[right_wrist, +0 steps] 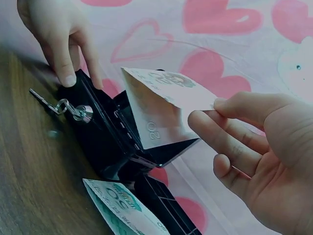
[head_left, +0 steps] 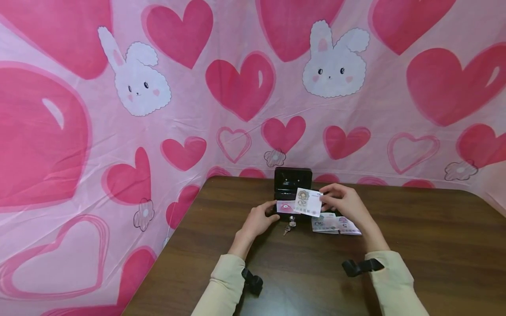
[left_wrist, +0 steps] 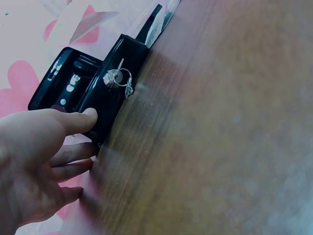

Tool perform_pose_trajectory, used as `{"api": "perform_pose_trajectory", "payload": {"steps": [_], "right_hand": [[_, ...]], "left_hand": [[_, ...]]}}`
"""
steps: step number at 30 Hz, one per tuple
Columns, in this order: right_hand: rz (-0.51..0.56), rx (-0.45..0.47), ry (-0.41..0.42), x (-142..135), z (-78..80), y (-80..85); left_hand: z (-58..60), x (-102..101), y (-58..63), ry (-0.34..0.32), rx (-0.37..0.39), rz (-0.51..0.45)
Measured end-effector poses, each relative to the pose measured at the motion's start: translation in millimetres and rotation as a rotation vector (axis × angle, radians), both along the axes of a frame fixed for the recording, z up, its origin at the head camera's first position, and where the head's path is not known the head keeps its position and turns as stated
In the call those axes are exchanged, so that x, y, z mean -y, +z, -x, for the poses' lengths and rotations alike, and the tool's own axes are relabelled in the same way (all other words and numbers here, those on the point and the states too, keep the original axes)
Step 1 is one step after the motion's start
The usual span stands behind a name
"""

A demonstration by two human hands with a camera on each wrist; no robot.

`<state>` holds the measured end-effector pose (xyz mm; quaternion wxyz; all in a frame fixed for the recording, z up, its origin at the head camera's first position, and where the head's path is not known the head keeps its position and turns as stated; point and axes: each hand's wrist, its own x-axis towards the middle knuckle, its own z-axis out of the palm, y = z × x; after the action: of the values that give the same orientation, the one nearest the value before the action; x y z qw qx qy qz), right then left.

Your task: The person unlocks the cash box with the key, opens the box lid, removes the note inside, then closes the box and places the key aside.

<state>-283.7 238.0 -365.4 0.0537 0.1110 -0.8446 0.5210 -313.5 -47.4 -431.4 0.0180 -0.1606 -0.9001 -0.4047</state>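
Observation:
A small black cash box [head_left: 293, 179] stands with its lid raised at the back of the table. Keys [head_left: 287, 229] on a ring hang from the lock on its front. My left hand [head_left: 258, 220] grips the box's left front corner, thumb on the front face and fingers along the side. Between thumb and fingertips my right hand [head_left: 346, 204] pinches a folded banknote [right_wrist: 168, 120], held over the box's right part. A pink banknote [head_left: 285, 206] shows at the box's opening, partly covered by the held one.
Right of the box lie a green folded banknote [head_left: 325, 223] and a purple banknote [head_left: 348, 226]. A black compartment tray [right_wrist: 166, 205] sits by them, partly hidden. Behind the brown table [head_left: 427, 245] hangs a pink cloth [head_left: 237, 39] with hearts and rabbits.

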Motion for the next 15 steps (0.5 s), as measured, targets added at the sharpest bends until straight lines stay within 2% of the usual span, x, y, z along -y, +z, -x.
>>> {"api": "perform_pose_trajectory", "payload": {"steps": [7,15], "right_hand": [[-0.003,0.003,0.064,-7.4,1.5,-2.3],[-0.029,0.05,0.124,-14.7,0.6,-2.6]], "left_hand": [[-1.0,0.0,0.4,-0.003,0.001,-0.001],[-2.0,0.4,1.6,-0.011,-0.015,-0.003]]}}
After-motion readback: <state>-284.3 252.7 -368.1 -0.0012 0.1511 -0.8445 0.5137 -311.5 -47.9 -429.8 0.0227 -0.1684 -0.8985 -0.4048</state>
